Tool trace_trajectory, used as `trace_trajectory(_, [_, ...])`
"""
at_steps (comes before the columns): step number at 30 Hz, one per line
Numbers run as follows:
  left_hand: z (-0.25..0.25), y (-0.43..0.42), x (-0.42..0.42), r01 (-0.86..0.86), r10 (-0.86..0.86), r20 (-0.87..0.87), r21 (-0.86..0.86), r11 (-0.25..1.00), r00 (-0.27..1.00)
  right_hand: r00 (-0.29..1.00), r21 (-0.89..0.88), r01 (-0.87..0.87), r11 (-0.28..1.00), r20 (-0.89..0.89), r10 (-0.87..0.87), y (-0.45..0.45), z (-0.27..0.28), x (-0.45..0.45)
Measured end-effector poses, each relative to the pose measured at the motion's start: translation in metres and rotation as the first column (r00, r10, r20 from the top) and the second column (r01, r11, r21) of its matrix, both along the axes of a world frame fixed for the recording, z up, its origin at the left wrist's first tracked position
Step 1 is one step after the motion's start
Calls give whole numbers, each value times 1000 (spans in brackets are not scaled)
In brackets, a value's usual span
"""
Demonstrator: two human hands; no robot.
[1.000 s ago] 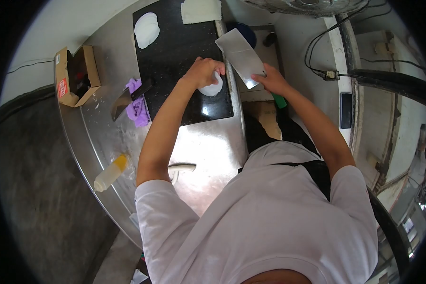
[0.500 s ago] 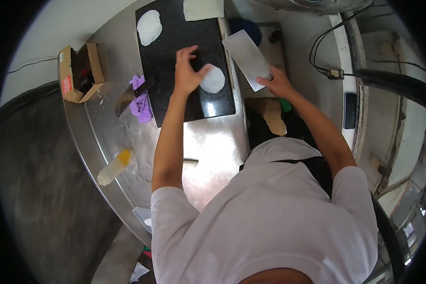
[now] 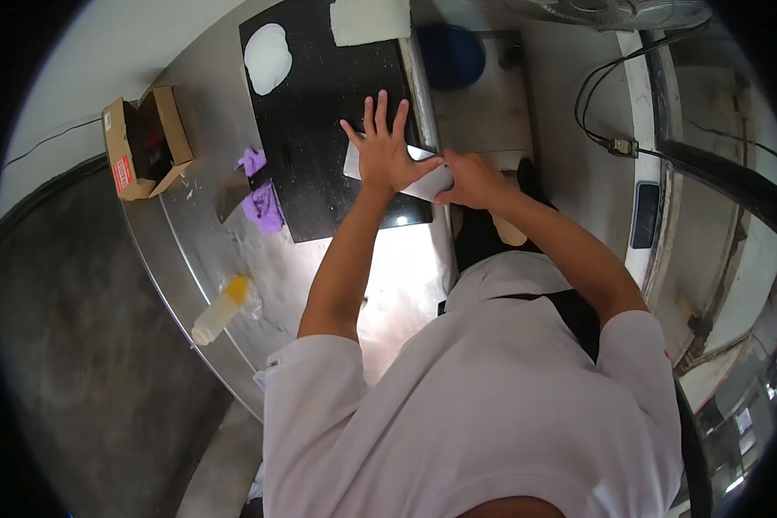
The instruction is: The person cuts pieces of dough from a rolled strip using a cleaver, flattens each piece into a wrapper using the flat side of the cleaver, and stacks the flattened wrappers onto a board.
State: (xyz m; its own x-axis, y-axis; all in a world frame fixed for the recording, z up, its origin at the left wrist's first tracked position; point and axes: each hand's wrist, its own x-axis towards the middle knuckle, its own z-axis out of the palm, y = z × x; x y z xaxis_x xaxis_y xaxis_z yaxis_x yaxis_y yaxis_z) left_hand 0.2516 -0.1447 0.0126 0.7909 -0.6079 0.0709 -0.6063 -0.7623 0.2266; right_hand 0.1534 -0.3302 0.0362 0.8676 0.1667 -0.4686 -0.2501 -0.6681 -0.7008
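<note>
My left hand [image 3: 387, 155] lies flat on a broad metal cleaver blade [image 3: 427, 183], its fingers spread wide. Gripping the blade's right end is my right hand [image 3: 473, 180], close against the left thumb; a handle does not show. The blade lies over the lower right of a black board [image 3: 315, 186], where it hides the small white dough disc. Farther up the same board is a larger flat white dough round [image 3: 268, 59], touched by neither hand.
A pale folded cloth [image 3: 371, 22] covers the board's top edge. Left of the board are a purple cloth [image 3: 263, 207] with a dark blade, an open cardboard box [image 3: 177, 125] and a yellow-capped squeeze bottle [image 3: 220, 312]. A blue bucket [image 3: 451, 56] stands beyond the counter edge.
The cleaver has swung left from beside the counter onto the board, covering the small dough disc. My left hand has moved right, opened out and come down on the blade.
</note>
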Motion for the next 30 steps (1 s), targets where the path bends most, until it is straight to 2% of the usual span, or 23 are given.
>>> trace_trajectory(2, [-3,-3,9,-14,16,44,-48,999,999,1000,-12,-1,1000,10,1,-1,2,2])
trace_trajectory(3, [-3,-4,19,-22,22,82,10,1000,996,996,-30,-27,999,79,29,-3,-2,17])
trace_trajectory(4, [-1,-6,32,-39,40,85,-7,999,996,985,-53,-54,997,158,62,-7,-5,34])
trace_trajectory(7, [-3,10,32,-59,59,29,-21,998,998,985,49,-128,991,123,122,-3,-7,47])
trace_trajectory(8, [1,14,28,53,-53,-35,-8,999,998,967,94,-202,975,175,184,2,-13,32])
trace_trajectory(9, [4,19,22,165,-164,-105,3,986,981,986,115,-125,985,124,111,3,-17,11])
trace_trajectory(11, [4,16,8,215,-208,-135,41,976,969,997,93,-71,993,19,69,0,-11,-8])
trace_trajectory(15, [4,-10,28,152,-150,-38,51,987,988,995,36,-95,995,29,94,-11,-15,9])
trace_trajectory(17, [6,-14,48,100,-100,4,80,992,995,973,7,-149,989,180,146,-25,-18,46])
trace_trajectory(18, [4,-12,58,103,-104,6,78,992,995,973,5,-146,989,181,143,-27,-21,62])
trace_trajectory(20, [-4,-7,68,118,-118,8,-120,986,993,947,10,-255,967,207,247,-24,-25,76])
trace_trajectory(21, [-7,-9,66,114,-113,18,-133,985,993,944,-5,-259,966,211,254,-28,-23,72])
trace_trajectory(24, [1,5,17,195,-188,-114,51,980,975,979,31,-202,979,14,202,-15,-8,17])
trace_trajectory(29, [-2,-9,40,66,-65,20,-19,998,998,973,13,-221,975,67,220,-31,-19,54])
trace_trajectory(30, [1,-8,50,20,-21,28,17,1000,999,948,-19,-277,961,157,277,-33,-24,72])
